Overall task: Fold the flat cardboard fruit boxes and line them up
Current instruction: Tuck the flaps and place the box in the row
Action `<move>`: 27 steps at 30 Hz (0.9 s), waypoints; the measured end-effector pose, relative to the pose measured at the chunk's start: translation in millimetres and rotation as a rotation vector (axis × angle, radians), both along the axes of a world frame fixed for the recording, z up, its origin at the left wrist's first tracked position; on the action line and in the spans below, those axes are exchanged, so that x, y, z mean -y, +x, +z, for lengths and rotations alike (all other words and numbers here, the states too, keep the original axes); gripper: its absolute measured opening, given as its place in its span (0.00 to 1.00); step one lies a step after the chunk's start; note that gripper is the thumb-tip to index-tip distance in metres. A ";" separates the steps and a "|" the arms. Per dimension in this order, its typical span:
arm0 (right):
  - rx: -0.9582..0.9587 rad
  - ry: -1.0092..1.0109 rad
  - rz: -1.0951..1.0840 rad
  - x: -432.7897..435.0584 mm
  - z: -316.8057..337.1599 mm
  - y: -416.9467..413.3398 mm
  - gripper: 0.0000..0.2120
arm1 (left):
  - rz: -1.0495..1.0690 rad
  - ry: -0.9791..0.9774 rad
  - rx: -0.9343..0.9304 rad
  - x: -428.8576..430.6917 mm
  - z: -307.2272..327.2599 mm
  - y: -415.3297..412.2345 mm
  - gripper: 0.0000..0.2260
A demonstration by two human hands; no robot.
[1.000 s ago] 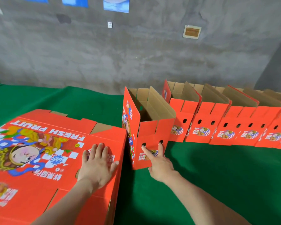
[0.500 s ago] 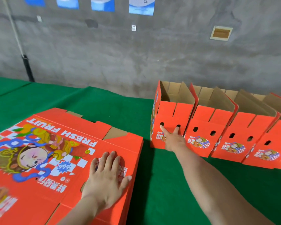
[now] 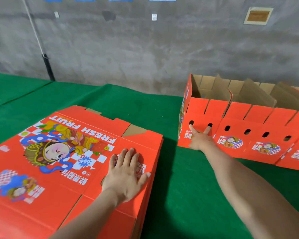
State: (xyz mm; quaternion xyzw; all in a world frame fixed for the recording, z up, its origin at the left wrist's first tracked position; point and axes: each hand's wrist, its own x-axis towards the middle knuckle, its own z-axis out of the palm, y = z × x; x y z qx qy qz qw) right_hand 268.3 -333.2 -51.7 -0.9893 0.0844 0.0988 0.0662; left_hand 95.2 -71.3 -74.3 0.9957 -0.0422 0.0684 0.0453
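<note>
1. At the far left a pale cord (image 3: 33,28) runs down the grey wall (image 3: 128,49) to a black pole (image 3: 47,68) standing behind the surface.
2. The stack of flat boxes (image 3: 59,161) lies on the near left of the green surface (image 3: 176,187), printed side up. It is red, with a cartoon figure and the words FRESH FRUIT reading upside down from here. The edges of several sheets show along its right side.
3. The left hand (image 3: 126,175) rests palm down on the top sheet, near that right edge. Its grip is spread flat, with the fingers straight and close together and the thumb out to the side, holding nothing.
4. A strip of green cloth lies between the stack and the folded boxes.
5. The right hand (image 3: 199,140), arm stretched out, presses against the red front face of the end box (image 3: 202,109). Its grip is spread, with the fingers straight and splayed. One fingertip is at the left oval hole and another is just under the right one. I cannot tell whether either goes in.
6. The end box stands upright with its top open and brown inside, on the far side of the surface close to the wall.
7. The row of folded boxes (image 3: 259,128) carries on to the right of it, side against side. Each has two oval holes and a small printed label.
8. A framed plaque (image 3: 258,15) hangs on the wall at the upper right.
</note>
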 end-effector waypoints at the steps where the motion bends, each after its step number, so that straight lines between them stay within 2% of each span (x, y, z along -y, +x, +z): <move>1: 0.042 0.058 -0.001 -8.3 -1.4 -10.8 0.42 | -0.002 0.001 0.006 -0.1 -0.7 0.7 0.34; 4: 0.233 0.343 0.139 -46.6 -22.1 -68.1 0.29 | 0.003 0.000 0.010 0.2 -3.4 1.0 0.34; 7: 0.232 0.655 0.158 -87.2 -44.4 -135.3 0.18 | 0.029 -0.012 0.004 1.8 -1.6 -0.9 0.36; 9: 0.190 0.807 0.044 -105.6 -47.7 -169.7 0.18 | 0.078 -0.082 0.078 3.7 2.5 -1.7 0.39; 12: 0.075 1.017 -0.116 -115.5 -44.8 -203.5 0.20 | 0.258 -0.235 0.204 4.1 10.8 -7.2 0.36; 13: 0.035 1.076 -0.148 -116.3 -42.0 -210.0 0.21 | 0.354 -0.279 0.156 2.1 13.4 -8.8 0.35; 15: -0.042 1.170 -0.204 -116.1 -33.6 -218.0 0.23 | 0.481 -0.286 -0.067 1.3 23.5 -9.9 0.35; 18: -0.119 1.286 -0.320 -110.5 -26.5 -221.1 0.18 | 0.334 -0.294 -0.259 17.0 35.9 -19.1 0.33; 20: -0.071 1.406 -0.487 -102.6 -24.6 -223.8 0.16 | 0.152 -0.253 -0.231 30.3 32.0 -38.6 0.28; 23: 0.047 1.409 -0.713 -77.6 -22.9 -232.0 0.14 | -0.028 -0.198 -0.206 42.9 16.3 -81.1 0.27; 25: 0.095 1.429 -0.847 -57.8 -18.6 -242.3 0.15 | -0.087 -0.289 -0.190 51.0 12.3 -102.8 0.27; 27: 0.173 1.411 -0.918 -36.2 -15.9 -251.9 0.21 | -0.169 -0.417 -0.147 59.5 17.8 -115.8 0.26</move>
